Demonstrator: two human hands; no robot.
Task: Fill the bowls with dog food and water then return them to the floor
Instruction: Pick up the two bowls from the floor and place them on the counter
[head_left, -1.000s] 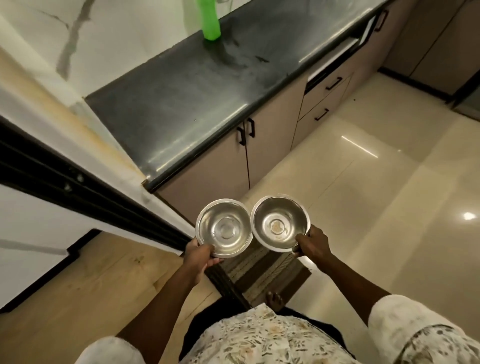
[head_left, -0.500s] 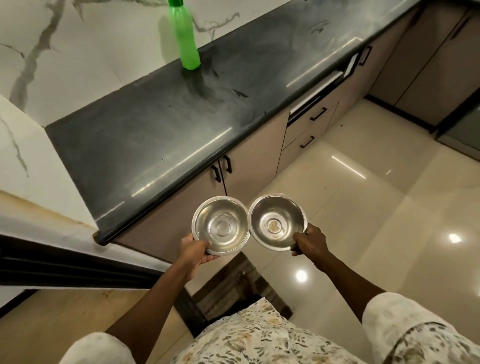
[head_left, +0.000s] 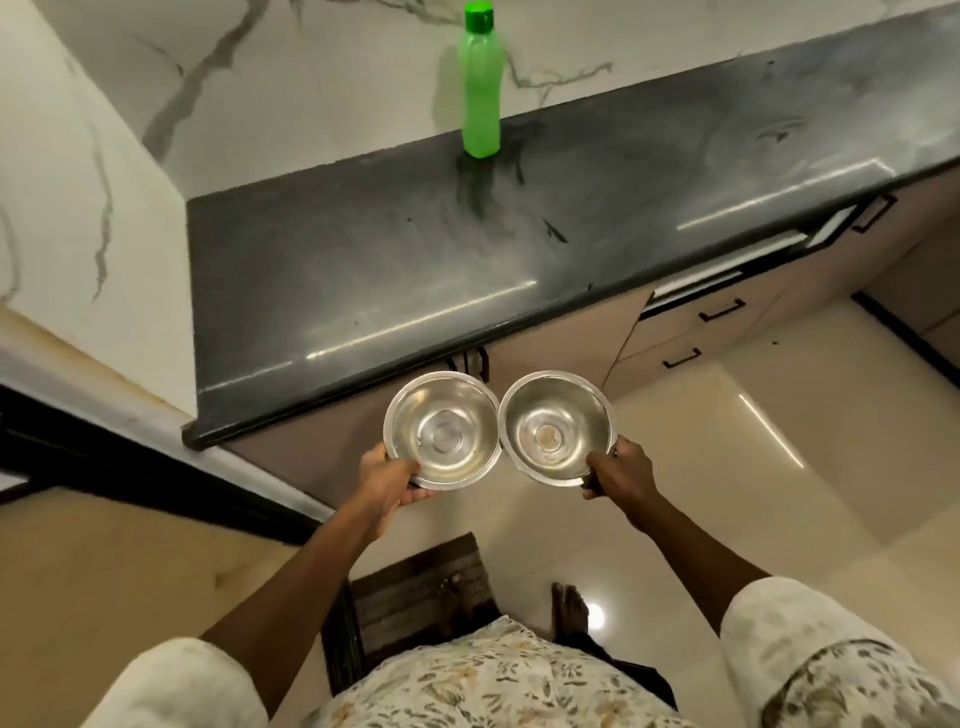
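Two empty steel bowls are held side by side, rims touching, in front of the dark countertop's (head_left: 395, 270) front edge. My left hand (head_left: 387, 480) grips the near rim of the left bowl (head_left: 442, 430). My right hand (head_left: 621, 470) grips the near rim of the right bowl (head_left: 557, 427), which has a small brownish stain at its bottom. A green plastic bottle (head_left: 480, 83) with a green cap stands upright at the back of the countertop against the marble wall. No dog food is in view.
Beige cabinet doors and drawers (head_left: 696, 332) with black handles run under the countertop. A dark striped mat (head_left: 415, 597) lies on the glossy cream floor by my bare foot (head_left: 569, 608). A white marble wall (head_left: 78, 197) and black door frame (head_left: 130, 467) close off the left.
I have stepped closer and turned toward the countertop, so it and the green bottle now sit straight ahead. Both bowls stay in my hands, held the same way.
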